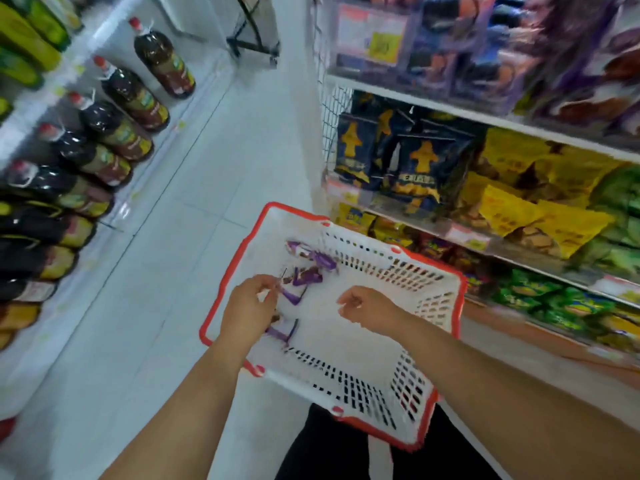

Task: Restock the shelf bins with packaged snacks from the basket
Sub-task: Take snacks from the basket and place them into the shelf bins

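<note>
Basket (408, 372), white w/ red rim, sits low centre, tilted, long axis running from upper left to lower right; its right side is just beside the shelf (491, 123) on the right. Aisle floor (207, 174) lies open to the left and ahead, between the bottles (114, 109) lined on the left and the shelf. Black stand (252, 36) far up the aisle. Basket's right half is bare white bottom.

Snacks (304, 277): few small purple packets, all in the basket's left part. One lies near the far left corner, long axis approx. left-right. One mid, just beyond the L fingertips. One more near the left wall, partly under the L hand, approx. upright on its edge; exact facing can't be told, blur.

Left hand (249, 306) is inside the basket at its left rim, fingers curled, thumb and forefinger pinching sth thin at the tips, prob. the edge of the mid packet; blur, so the grip itself can't be told for sure. Packets lie ahead of and just right of this hand.

Right hand (367, 308) hovers over the basket's middle, fingers loosely curled, holding nothing, apart from the packets, which lie to its left.

Shelf bins on the right hold dark blue, yellow and green bags; purple packs up top, blurred.
</note>
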`<state>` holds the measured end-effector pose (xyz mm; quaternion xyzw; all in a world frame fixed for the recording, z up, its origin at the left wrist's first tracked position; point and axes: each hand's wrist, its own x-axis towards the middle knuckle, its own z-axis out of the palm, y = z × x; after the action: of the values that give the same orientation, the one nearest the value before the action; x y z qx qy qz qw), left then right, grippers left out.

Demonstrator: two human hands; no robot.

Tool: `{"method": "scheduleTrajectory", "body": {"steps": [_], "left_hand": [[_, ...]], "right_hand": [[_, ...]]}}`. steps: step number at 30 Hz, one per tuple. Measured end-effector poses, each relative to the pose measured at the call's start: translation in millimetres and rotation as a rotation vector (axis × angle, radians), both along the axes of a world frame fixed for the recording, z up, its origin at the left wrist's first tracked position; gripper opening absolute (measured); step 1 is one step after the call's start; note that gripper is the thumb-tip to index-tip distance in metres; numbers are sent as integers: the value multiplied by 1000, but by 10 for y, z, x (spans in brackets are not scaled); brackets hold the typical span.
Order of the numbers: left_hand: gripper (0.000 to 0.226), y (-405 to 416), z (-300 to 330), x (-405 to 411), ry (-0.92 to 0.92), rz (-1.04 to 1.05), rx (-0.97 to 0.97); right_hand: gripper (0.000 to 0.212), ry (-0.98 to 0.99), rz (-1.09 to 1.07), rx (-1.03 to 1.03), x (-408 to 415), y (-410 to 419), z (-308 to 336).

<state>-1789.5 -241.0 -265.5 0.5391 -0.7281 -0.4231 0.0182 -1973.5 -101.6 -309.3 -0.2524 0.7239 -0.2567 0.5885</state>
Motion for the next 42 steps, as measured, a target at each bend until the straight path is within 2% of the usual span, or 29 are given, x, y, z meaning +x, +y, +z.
{"method": "scheduleTrajectory", "body": {"steps": [2, 5, 8, 9, 12, 14, 18, 23, 26, 30, 33, 35, 38, 42], "left_hand": [[15, -121, -175, 163, -34, -20, 37], [20, -278, -380, 319, -48, -46, 58], [19, -411, -465, 380, -8, -58, 61], [19, -455, -489, 398, 18, -54, 57], [18, -544, -557, 449, 54, -25, 47], [17, -560, -591, 478, 62, -13, 33], [19, -529, -578, 458, 76, -6, 13], [20, -476, -431, 330, 78, 52, 86], [24, -423, -246, 165, 130, 72, 131], [48, -311, 139, -200, 185, -16, 223], [49, -174, 446, -513, 259, -89, 316], [42, -64, 654, -720, 295, -135, 292], [39, 154, 996, -1020, 328, -194, 237], [34, 554, 1369, -1468, 345, -346, 125]], "right_hand": [[25, -73, -77, 77, 86, -252, -279], [10, -222, -371, 199, 195, -638, -630], [6, -315, -614, 250, 304, -946, -960], [8, -331, -652, 264, 336, -1026, -1069], [35, -386, -717, 285, 396, -1183, -1314], [41, -430, -768, 268, 403, -1235, -1428], [14, -518, -872, 216, 459, -1187, -1448], [10, -508, -797, 91, 516, -945, -966], [19, -505, -718, -45, 363, -687, -501], [23, -540, -661, -208, 26, -354, 264], [25, -519, -660, -330, -184, -167, 761], [24, -444, -680, -388, -318, -47, 1006], [6, -235, -675, -423, -537, 166, 1301], [24, 127, -590, -493, -919, 571, 1692]]}}
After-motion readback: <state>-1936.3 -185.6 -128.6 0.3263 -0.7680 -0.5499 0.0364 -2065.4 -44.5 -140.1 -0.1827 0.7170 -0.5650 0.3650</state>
